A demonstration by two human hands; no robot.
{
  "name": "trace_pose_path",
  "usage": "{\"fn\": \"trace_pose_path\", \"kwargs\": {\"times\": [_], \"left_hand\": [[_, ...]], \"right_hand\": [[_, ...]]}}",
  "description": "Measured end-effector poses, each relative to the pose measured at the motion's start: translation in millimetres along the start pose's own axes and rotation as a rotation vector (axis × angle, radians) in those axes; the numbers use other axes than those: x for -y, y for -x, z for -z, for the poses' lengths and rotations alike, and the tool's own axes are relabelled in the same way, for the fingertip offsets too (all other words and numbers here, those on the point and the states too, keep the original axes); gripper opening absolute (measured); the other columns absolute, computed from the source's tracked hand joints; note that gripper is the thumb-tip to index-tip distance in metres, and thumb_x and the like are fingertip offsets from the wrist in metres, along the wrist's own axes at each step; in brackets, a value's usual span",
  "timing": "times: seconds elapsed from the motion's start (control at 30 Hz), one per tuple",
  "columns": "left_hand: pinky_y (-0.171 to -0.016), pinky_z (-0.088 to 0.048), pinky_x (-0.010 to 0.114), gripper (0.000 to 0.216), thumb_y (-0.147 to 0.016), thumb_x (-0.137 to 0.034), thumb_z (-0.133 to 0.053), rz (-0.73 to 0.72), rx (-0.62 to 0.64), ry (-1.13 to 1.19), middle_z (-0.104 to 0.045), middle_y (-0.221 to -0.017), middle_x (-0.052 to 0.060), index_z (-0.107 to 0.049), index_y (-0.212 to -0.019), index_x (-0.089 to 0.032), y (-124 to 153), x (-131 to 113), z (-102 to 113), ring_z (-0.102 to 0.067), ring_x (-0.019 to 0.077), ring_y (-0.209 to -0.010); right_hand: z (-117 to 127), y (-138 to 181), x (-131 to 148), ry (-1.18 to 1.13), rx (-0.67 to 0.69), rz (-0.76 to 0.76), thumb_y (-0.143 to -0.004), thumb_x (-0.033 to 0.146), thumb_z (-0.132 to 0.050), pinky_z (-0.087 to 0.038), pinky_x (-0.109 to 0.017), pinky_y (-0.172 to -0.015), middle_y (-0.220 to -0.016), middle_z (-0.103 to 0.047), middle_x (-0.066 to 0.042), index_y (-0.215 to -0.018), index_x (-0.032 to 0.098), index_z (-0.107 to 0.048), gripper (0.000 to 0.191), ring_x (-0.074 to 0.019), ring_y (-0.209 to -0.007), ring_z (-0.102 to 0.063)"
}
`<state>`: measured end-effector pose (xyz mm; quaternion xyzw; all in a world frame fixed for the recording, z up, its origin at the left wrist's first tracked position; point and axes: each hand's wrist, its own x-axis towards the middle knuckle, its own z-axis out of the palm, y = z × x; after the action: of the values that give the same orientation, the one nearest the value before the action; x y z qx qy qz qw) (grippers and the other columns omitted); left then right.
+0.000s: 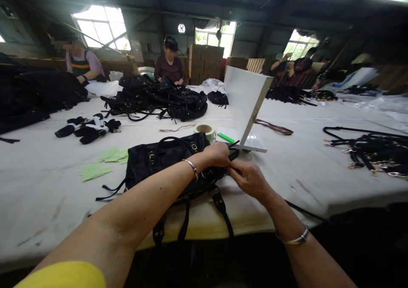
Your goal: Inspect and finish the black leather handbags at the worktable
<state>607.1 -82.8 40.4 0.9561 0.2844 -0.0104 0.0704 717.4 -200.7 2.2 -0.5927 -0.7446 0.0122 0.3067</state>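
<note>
A black handbag (140, 162) with brass buckles lies on the table in front of me. Its two handles spread apart, one over the far side and one hanging past the near table edge. My left hand (217, 154) reaches across to the bag's right end, with fingers closed on a black strap (234, 154) whose dark ends poke out beyond the fist. Right beside it, my right hand (247, 177) pinches at the same strap, the fingers almost touching the left hand. What lies between the fingertips is mostly hidden.
Beyond the bag are a tape roll (204, 129), a green cutter (226, 138) and an upright white board (245, 101). Green paper slips (95, 172) lie to the left. A pile of black bags (159, 96) is farther back, straps with clips (379, 152) at right. Co-workers are across the table.
</note>
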Motion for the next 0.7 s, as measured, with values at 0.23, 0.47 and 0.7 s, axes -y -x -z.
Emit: {"fn": "trace_pose_path", "kwargs": {"times": [0.23, 0.47, 0.7], "left_hand": [[-0.077, -0.05, 0.028, 0.028, -0.076, -0.03, -0.056, 0.042, -0.023, 0.016, -0.07, -0.093, 0.012, -0.073, -0.091, -0.014, 6, -6, -6, -0.065, 0.0246, -0.092], [-0.077, -0.049, 0.027, 0.029, -0.077, -0.034, -0.057, 0.086, -0.041, 0.043, -0.07, -0.096, 0.01, -0.073, -0.095, -0.017, 7, -10, -4, -0.064, 0.0244, -0.095], [-0.071, -0.047, 0.026, 0.031, -0.077, -0.037, -0.056, 0.084, -0.05, 0.073, -0.07, -0.092, 0.009, -0.073, -0.094, -0.018, 7, -8, -3, -0.064, 0.0237, -0.09]], "right_hand": [[-13, 9, 7, -0.048, 0.001, -0.008, -0.085, 0.026, -0.046, -0.027, -0.026, -0.054, -0.056, -0.05, 0.0, -0.061, 0.018, -0.049, 0.025, -0.0123, -0.053, -0.045], [-19, 13, 16, 0.004, -0.054, 0.007, -0.084, 0.024, -0.045, -0.022, -0.027, -0.054, -0.054, -0.047, 0.001, -0.058, 0.018, -0.042, 0.027, -0.0106, -0.05, -0.042], [-11, 15, 15, 0.152, -0.083, 0.043, -0.082, 0.022, -0.046, -0.021, -0.029, -0.056, -0.058, -0.053, -0.001, -0.063, 0.018, -0.049, 0.021, -0.0118, -0.053, -0.045]]}}
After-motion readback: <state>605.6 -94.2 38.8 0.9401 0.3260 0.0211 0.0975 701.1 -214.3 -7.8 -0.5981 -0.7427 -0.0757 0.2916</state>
